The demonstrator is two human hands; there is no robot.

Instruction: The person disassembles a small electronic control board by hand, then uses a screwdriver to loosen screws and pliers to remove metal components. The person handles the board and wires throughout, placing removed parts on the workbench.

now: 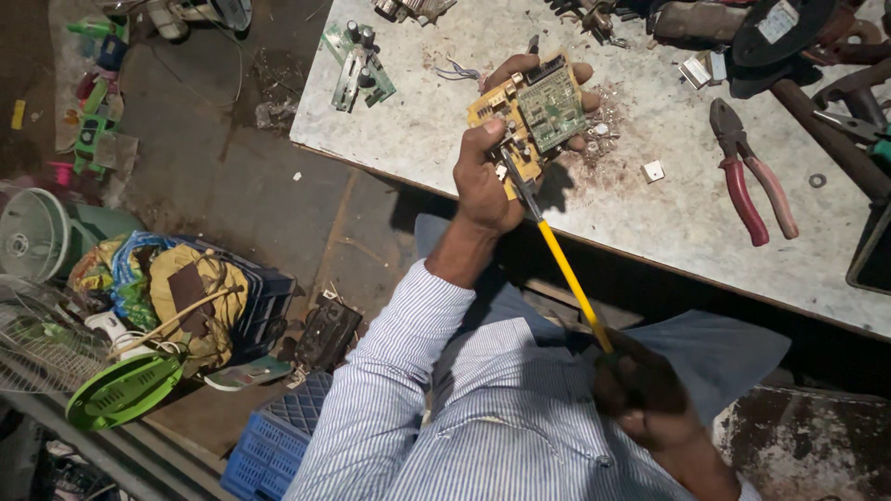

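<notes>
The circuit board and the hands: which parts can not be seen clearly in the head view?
- Screwdriver tip: hidden among parts on the circuit board, too small to tell what it touches.
- Screwdriver handle: covered by the right hand, which lies in dark shadow.
- Left hand palm: hidden behind the board.
- Board components: too small to identify.
- Tools at the table corner: cut off by the top and right edges.

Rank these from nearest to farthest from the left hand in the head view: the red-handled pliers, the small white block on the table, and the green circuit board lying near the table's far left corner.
Measured from the left hand, which holds a yellow circuit board:
1. Small white block, on the table to its right.
2. Green circuit board, up and to the left, near the table corner; fairly close to the first in distance.
3. Red-handled pliers, farthest to the right.
</notes>
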